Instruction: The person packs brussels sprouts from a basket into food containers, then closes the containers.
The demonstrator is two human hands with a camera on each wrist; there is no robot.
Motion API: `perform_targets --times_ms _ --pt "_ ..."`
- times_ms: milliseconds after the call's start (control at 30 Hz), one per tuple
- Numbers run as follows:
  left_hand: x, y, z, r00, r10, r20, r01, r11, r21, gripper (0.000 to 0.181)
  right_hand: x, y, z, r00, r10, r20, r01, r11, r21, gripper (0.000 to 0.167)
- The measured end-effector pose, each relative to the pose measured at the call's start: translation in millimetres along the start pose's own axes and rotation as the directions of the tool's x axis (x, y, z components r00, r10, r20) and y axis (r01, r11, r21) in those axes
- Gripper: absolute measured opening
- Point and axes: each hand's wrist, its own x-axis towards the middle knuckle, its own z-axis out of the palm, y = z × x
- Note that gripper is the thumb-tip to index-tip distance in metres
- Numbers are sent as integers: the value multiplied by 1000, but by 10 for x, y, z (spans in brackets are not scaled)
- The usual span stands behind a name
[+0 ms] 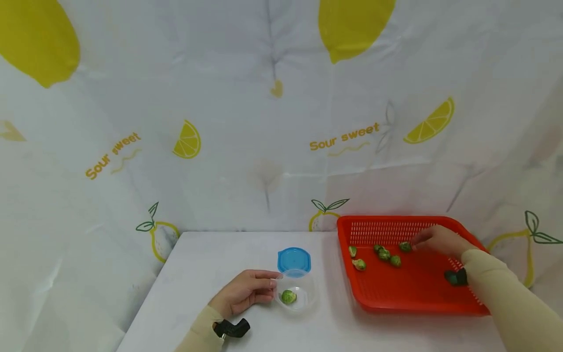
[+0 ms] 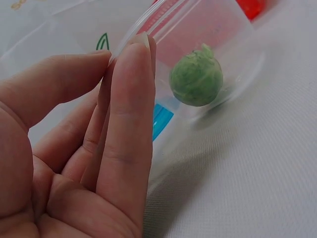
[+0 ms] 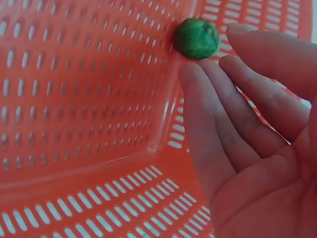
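My left hand [image 1: 246, 294] pinches the rim of a small clear plastic container [image 1: 309, 292] between thumb and fingers. One Brussels sprout [image 1: 289, 297] lies inside it, also visible through the wall in the left wrist view. Over the red basket [image 1: 406, 296], my right hand [image 1: 442, 242] reaches down beside a Brussels sprout [image 1: 404, 246] near the back wall. In the right wrist view, that sprout [image 3: 197, 39] sits just beyond the fingertips, a gap showing between thumb and fingers. Several more Brussels sprouts [image 1: 384, 254] lie in the basket's left half.
A blue lid [image 1: 294, 260] lies on the white table [image 1: 220, 254] right behind the clear container. The basket's raised, slotted walls stand around the right hand. Behind the table hangs a white sheet [image 1: 246, 186] printed with lemons.
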Motion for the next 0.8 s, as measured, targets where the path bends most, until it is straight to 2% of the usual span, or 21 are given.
perform_targets --times_ms 200,500,800 --pt "-11 -15 -7 1000 5 -2 -5 1000 -3 48 93 82 50 999 48 -12 -48 999 15 38" --pt "-8 -20 -28 1000 8 14 -8 1000 3 48 170 27 128 999 35 -22 -36 997 -70 42" --pt "6 -6 -27 1000 1 18 -1 1000 6 48 254 33 153 996 83 -12 -84 996 -37 44"
